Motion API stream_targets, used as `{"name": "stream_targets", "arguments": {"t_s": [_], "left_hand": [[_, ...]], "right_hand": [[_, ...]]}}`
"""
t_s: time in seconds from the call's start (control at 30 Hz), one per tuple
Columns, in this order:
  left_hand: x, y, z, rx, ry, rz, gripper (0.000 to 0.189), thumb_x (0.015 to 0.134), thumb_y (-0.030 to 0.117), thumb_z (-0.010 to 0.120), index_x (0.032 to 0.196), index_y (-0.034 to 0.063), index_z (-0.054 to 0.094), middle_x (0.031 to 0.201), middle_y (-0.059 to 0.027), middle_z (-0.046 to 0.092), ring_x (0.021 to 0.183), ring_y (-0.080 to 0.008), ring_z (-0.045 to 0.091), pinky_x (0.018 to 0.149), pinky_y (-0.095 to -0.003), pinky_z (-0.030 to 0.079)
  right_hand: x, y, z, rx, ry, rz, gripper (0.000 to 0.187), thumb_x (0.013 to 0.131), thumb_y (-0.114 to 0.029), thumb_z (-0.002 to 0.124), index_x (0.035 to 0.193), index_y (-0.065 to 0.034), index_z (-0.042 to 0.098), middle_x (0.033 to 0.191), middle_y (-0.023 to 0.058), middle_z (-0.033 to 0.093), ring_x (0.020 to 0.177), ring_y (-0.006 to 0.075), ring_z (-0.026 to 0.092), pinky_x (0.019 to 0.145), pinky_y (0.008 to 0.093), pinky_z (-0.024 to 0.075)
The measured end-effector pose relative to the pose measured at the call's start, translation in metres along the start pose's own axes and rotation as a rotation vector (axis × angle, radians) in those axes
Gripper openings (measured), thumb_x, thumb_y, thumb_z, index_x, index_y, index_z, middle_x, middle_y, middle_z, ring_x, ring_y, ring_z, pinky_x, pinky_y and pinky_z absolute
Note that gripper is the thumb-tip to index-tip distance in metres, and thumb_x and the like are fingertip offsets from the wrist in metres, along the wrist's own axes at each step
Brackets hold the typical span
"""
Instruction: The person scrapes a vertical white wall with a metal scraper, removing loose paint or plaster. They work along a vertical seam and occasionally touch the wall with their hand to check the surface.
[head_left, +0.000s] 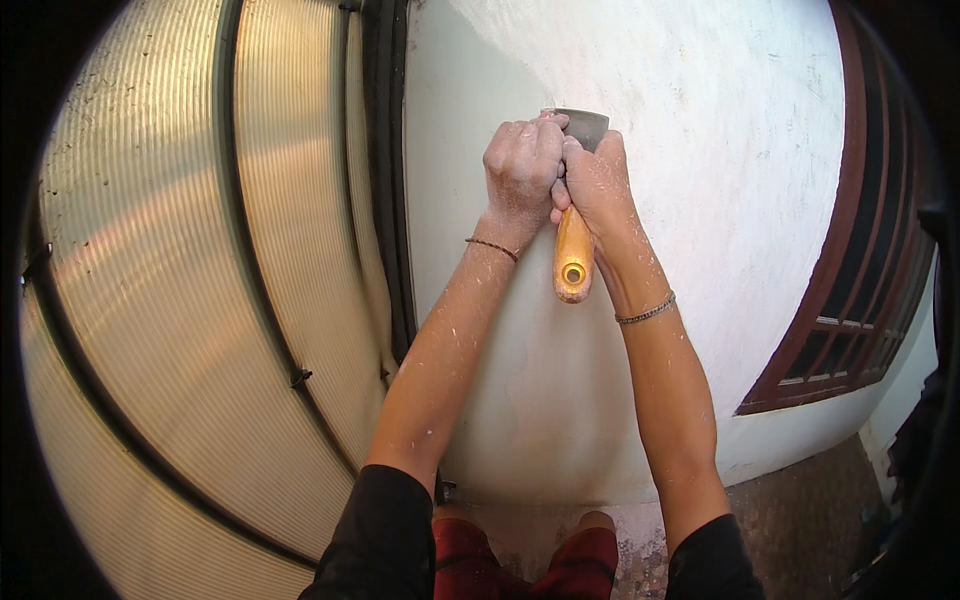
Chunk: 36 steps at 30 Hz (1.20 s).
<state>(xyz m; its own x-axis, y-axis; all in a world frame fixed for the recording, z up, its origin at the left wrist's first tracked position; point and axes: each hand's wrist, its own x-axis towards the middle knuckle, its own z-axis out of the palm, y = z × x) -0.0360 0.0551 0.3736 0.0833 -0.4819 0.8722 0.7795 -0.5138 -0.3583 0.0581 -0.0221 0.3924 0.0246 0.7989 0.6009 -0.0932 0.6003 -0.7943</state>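
Note:
A scraper with a wooden handle (574, 259) and a wide metal blade (586, 126) is gripped by both of my hands against the painted wall (517, 337). My right hand (600, 176) wraps the upper handle, its thumb near the blade. Tight beside it, my left hand (526, 166) has its fingers curled at the blade's left side, partly hiding the tool. White dust and flakes cover both hands and forearms. Around the blade's edge, a smoother grey-green patch of wall meets a whiter, rougher area.
Corrugated translucent panels (292, 225) on dark metal bars (247, 187) stand close on the left. A brown-framed window (795, 375) with dark bars is in the wall at right. Below lies a floor (806, 510) with pale debris near the wall's foot.

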Motion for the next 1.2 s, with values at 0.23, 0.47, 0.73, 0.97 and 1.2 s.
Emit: {"name": "stream_targets", "arguments": {"t_s": [0.23,0.47,0.73,0.97,1.2], "left_hand": [[0.002,-0.002,-0.002,0.028,-0.035,0.027,0.017,0.074,0.014,0.065,0.087,0.0042,0.063,0.084,-0.0082,0.069,0.076,-0.0253,0.065,0.070,-0.0348,0.052],[0.003,-0.005,-0.001,0.057,-0.011,0.050,0.016,0.074,0.014,0.065,0.086,0.0041,0.063,0.087,-0.0082,0.070,0.077,-0.0247,0.065,0.071,-0.0347,0.052],[0.008,-0.008,0.004,0.072,-0.030,0.031,0.018,0.075,0.014,0.065,0.090,0.0039,0.065,0.086,-0.0087,0.069,0.076,-0.0245,0.064,0.070,-0.0350,0.051],[0.010,-0.010,0.005,0.068,-0.069,-0.005,0.016,0.075,0.012,0.065,0.089,0.0035,0.065,0.079,-0.0077,0.066,0.074,-0.0238,0.064,0.071,-0.0342,0.052],[0.011,-0.014,0.005,0.067,-0.084,-0.074,0.019,0.074,0.014,0.065,0.090,0.0037,0.063,0.084,-0.0080,0.068,0.077,-0.0259,0.064,0.070,-0.0359,0.051]], "right_hand": [[0.003,-0.003,-0.002,-0.031,-0.009,-0.019,0.032,0.095,-0.009,0.044,0.111,0.0085,0.023,0.072,0.0123,0.049,0.043,0.0130,0.051,0.034,0.0298,0.0456],[0.003,-0.003,0.002,-0.012,0.034,-0.025,0.022,0.095,-0.011,0.048,0.101,0.0026,0.032,0.069,0.0079,0.049,0.040,0.0075,0.045,0.030,0.0250,0.0409],[0.012,-0.006,0.000,-0.080,0.008,0.060,0.035,0.095,-0.010,0.047,0.114,0.0081,0.024,0.071,0.0123,0.051,0.044,0.0130,0.051,0.035,0.0300,0.0469],[0.015,-0.007,0.002,-0.024,0.004,0.030,0.037,0.095,-0.011,0.047,0.115,0.0096,0.023,0.072,0.0131,0.051,0.044,0.0130,0.052,0.035,0.0298,0.0464],[0.018,-0.007,0.006,0.018,-0.015,-0.133,0.022,0.095,-0.011,0.048,0.100,0.0065,0.037,0.063,0.0054,0.049,0.040,0.0077,0.045,0.030,0.0261,0.0405]]}}
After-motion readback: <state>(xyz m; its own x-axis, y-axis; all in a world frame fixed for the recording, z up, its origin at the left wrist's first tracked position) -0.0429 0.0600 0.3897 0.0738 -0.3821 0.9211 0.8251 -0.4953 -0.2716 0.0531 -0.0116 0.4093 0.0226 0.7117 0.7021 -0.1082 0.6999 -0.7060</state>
